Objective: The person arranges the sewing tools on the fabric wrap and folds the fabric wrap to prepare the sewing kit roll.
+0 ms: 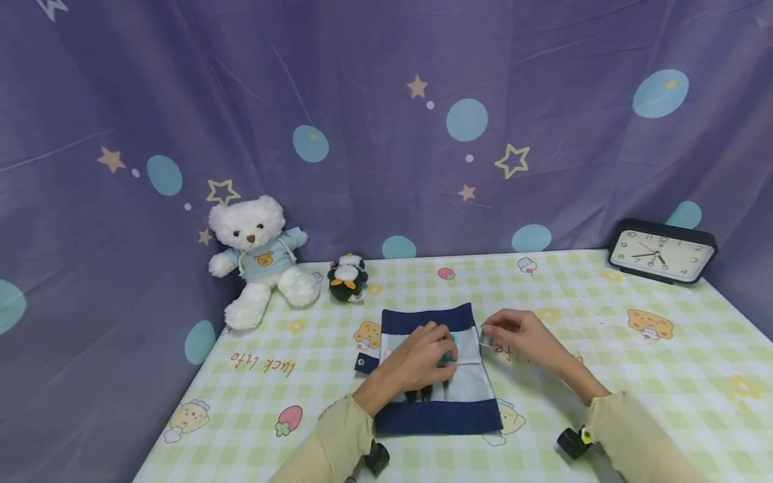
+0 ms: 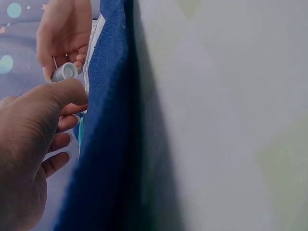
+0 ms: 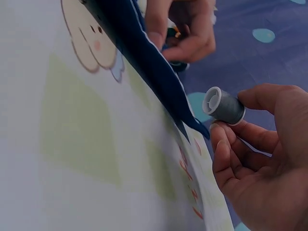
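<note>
A navy and light-grey fabric pouch (image 1: 437,417) lies unfolded on the table. Across its middle reaches my left hand (image 1: 419,355), fingers bent down at the pocket area, beside something teal (image 1: 447,355). Whether those fingers pinch the cloth or the teal thing is hidden. Two dark, narrow items (image 1: 418,394) show below that hand, in the lower pocket. At the pouch's right edge, my right hand (image 1: 527,337) pinches a small spool of grey thread (image 3: 226,107) between thumb and fingers, tilted in the air. Its white end also faces the left wrist view.
Toward the back left sit a white teddy bear (image 1: 262,258) in a blue top and a small penguin plush (image 1: 347,277). A black-framed clock (image 1: 662,251) stands at the back right. The checked tablecloth (image 1: 652,376) meets a purple curtain (image 1: 374,194) behind.
</note>
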### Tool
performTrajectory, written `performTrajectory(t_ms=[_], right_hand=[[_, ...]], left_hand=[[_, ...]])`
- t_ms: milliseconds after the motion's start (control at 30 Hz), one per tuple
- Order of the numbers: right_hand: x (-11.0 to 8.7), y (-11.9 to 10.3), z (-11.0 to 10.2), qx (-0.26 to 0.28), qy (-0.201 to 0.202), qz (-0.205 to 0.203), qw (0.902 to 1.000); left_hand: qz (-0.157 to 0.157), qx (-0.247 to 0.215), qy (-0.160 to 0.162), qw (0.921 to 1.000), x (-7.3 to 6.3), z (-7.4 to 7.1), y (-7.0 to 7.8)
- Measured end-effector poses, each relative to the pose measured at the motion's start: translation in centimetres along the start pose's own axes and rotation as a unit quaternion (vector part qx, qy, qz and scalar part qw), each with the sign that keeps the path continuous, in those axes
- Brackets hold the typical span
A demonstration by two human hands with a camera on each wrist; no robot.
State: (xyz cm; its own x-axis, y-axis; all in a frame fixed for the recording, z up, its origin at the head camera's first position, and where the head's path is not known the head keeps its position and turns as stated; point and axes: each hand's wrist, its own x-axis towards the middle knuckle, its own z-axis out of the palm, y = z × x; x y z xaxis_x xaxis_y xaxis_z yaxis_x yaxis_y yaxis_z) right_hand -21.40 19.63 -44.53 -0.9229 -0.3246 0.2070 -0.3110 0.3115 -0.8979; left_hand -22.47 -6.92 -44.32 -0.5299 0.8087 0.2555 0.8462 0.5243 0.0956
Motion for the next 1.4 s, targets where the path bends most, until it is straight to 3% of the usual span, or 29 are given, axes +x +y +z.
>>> performTrajectory(t_ms=[367,633,1133,1400], right_hand=[[0.9,-0.2,1.7,-0.03,-0.023,-0.039,0.9985],[1.1,-0.5,2.2,-0.055,-0.03,-0.023,0.9978],[1.1,-0.6,2.1,-0.086,-0.06,-0.033,0.9939],[1.2,-0.6,2.1,-0.098,-0.07,-0.04,0.9919]], left_hand=[[0.004,-0.006,0.004,1.0,-0.1,0.0,-0.1],[-0.007,-0.035,0.002,0.9993,-0.1,0.2,-0.3],[-0.049,-0.106,-0.01,0.9931,-0.1,0.2,-0.5],[-0.053,-0.133,-0.006,0.9897,-0.1,0.2,-0.6]])
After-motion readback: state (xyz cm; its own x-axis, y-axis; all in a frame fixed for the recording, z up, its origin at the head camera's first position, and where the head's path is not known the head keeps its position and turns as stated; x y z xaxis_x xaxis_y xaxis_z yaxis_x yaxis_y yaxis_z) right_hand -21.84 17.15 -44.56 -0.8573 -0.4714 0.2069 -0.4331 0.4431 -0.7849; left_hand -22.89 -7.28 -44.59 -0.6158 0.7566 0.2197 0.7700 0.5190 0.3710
